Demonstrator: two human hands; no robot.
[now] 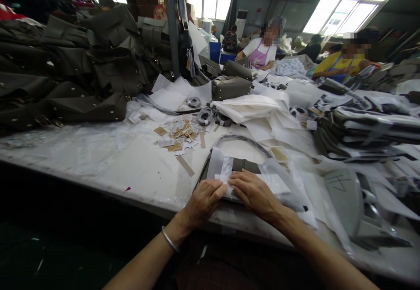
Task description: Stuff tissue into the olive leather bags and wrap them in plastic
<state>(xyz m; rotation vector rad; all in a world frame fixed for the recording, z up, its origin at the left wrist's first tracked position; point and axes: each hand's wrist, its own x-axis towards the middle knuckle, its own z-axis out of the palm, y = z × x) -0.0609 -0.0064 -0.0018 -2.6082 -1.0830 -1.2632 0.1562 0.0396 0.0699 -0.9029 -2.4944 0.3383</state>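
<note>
My left hand [204, 201] and my right hand [254, 191] lie side by side, pressing white tissue paper [226, 177] onto a flat olive-grey handbag [244, 165] near the table's front edge. The bag is partly wrapped in white paper and clear plastic, and its dark handle [244, 140] arches away from me. A silver bangle [169, 239] circles my left wrist. Both hands rest fingers-down on the paper; whether either pinches it I cannot tell.
Dark grey bags [75, 62] pile high at the left. Small tan tags [177, 132] lie scattered mid-table, with tape rolls [205, 116] behind. A finished bag [231, 86] stands further back. Stacked wrapped bags [370, 128] fill the right. Two seated people [262, 49] work at the far end.
</note>
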